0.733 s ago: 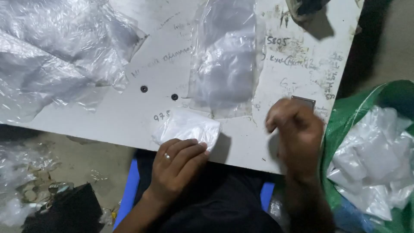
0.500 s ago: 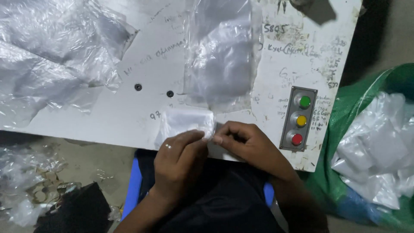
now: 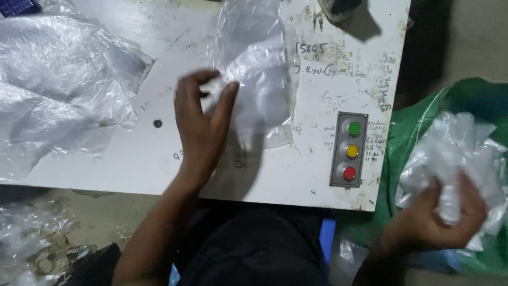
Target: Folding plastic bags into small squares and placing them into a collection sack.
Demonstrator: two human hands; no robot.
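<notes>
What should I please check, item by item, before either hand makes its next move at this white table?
1. Left hand grips the small folded white piece: ok.
2. Piece is at the clear plastic bag lying on the white table: ok.
3. Whether the piece is inside that bag: cannot tell.
4. Right hand grasps a white piece in the green woven sack: ok.
5. Grey three-button panel uncovered: ok.
6. Heap of clear plastic apart from the left hand: ok.
</notes>
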